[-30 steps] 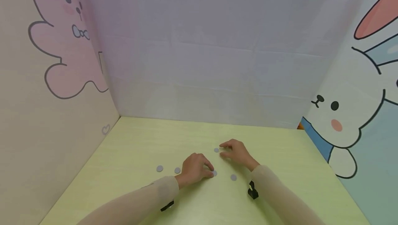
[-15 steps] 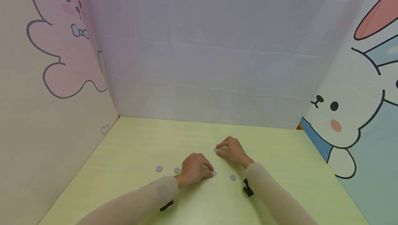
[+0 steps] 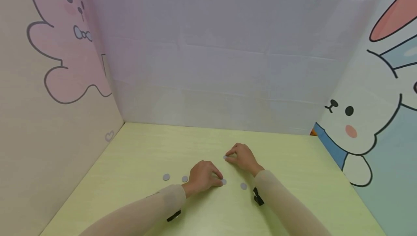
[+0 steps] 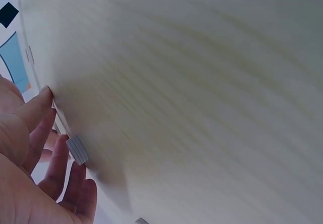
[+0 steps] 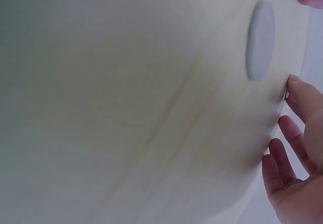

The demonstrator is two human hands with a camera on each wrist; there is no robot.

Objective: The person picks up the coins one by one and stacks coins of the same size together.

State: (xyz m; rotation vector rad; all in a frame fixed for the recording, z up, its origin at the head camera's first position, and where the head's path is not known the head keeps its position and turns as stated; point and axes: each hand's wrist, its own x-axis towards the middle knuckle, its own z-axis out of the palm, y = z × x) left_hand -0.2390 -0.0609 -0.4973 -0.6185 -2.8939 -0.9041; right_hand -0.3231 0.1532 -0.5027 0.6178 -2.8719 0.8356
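In the head view, my left hand [image 3: 201,176] lies on the table with thumb and index finger pinching the edges of a small grey disc [image 3: 224,181]. Farther back, my right hand [image 3: 243,157] holds another grey disc [image 3: 225,157] between thumb and index finger; the fingers partly cover it. A third disc [image 3: 243,186] lies between the right sleeve and the left fingertips. To the left of the left hand sit two more grey pieces, a near one [image 3: 184,178] and a farther one [image 3: 166,177]. Beside the left fingers, the left wrist view has a ridged grey piece [image 4: 77,150], like thin discs stacked.
The pale yellow-green table [image 3: 156,142] meets a white back sheet [image 3: 211,66]. Side walls carry a pink cartoon figure [image 3: 71,55] on the left and a white cartoon rabbit [image 3: 365,120] on the right. A black strap piece [image 3: 258,197] shows at the right sleeve.
My right hand has moved left from beside the far disc, and its thumb and index finger have closed onto it. The left hand keeps its place at its disc.
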